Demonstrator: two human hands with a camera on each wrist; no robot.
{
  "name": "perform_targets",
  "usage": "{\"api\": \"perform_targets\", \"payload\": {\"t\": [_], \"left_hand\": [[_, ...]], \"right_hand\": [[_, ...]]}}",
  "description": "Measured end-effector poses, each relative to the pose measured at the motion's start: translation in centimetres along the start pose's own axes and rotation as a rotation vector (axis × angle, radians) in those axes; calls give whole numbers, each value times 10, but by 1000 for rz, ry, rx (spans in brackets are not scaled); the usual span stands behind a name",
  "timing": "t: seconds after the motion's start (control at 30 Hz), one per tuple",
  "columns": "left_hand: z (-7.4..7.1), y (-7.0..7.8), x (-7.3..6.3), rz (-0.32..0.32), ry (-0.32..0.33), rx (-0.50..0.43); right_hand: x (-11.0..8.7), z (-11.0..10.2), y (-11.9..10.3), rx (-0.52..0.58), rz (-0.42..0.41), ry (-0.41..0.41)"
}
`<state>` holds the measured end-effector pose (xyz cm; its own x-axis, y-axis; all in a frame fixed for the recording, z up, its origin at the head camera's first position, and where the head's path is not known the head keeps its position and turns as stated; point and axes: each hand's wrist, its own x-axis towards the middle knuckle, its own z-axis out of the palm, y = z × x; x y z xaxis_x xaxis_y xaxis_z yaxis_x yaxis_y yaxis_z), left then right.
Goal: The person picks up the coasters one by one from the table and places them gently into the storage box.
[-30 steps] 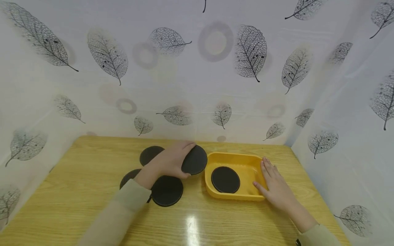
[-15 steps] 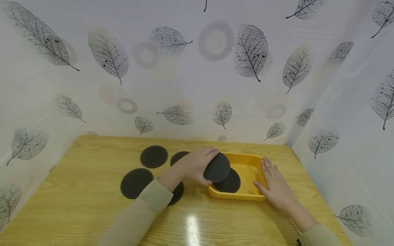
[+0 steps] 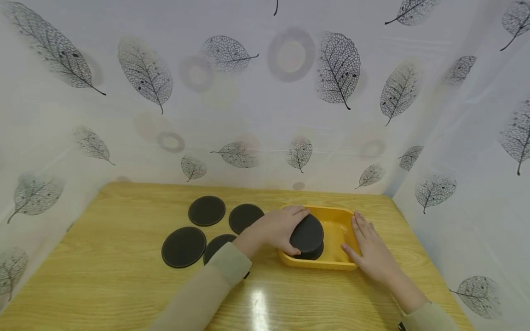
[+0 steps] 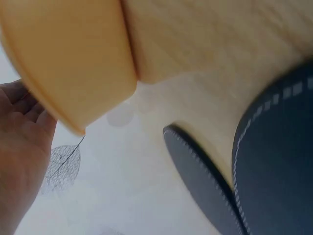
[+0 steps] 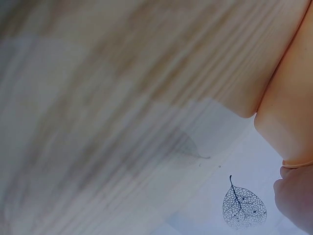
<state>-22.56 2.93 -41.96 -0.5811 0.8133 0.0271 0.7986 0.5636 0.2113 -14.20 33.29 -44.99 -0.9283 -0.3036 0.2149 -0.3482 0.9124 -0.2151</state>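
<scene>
My left hand (image 3: 281, 230) grips a black round coaster (image 3: 308, 233) by its left edge, inside the left part of a yellow plastic tray (image 3: 335, 232). A second black coaster (image 3: 318, 254) lies on the tray's floor, mostly covered by the held one. In the left wrist view the fingers of this hand (image 4: 22, 156) pass behind the tray's wall (image 4: 73, 58), which hides the held coaster. With fingers extended, my right hand (image 3: 372, 250) rests along the tray's right end, thumb over the rim. In the right wrist view part of that hand (image 5: 296, 196) touches the rim.
Several more stitched black coasters lie flat on the wooden table (image 3: 103, 257), left of the tray: one at the back (image 3: 206, 210), one nearer the tray (image 3: 244, 217), one at front left (image 3: 184, 247) and one partly behind the left sleeve (image 3: 217, 243). A leaf-patterned curtain (image 3: 265, 115) borders the table.
My left hand has carried the coaster rightward from above the table, over the tray's left rim and down onto the coaster inside. The right hand and tray have stayed in place.
</scene>
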Motion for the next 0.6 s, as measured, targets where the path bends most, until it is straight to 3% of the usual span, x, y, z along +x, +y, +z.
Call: {"api": "perform_targets", "payload": {"t": [0.27, 0.6], "left_hand": [[11, 2, 11, -32, -88, 35], [14, 7, 19, -65, -162, 177]], "right_hand": [[0, 1, 1, 2, -15, 17], [0, 4, 2, -3, -23, 26]]}}
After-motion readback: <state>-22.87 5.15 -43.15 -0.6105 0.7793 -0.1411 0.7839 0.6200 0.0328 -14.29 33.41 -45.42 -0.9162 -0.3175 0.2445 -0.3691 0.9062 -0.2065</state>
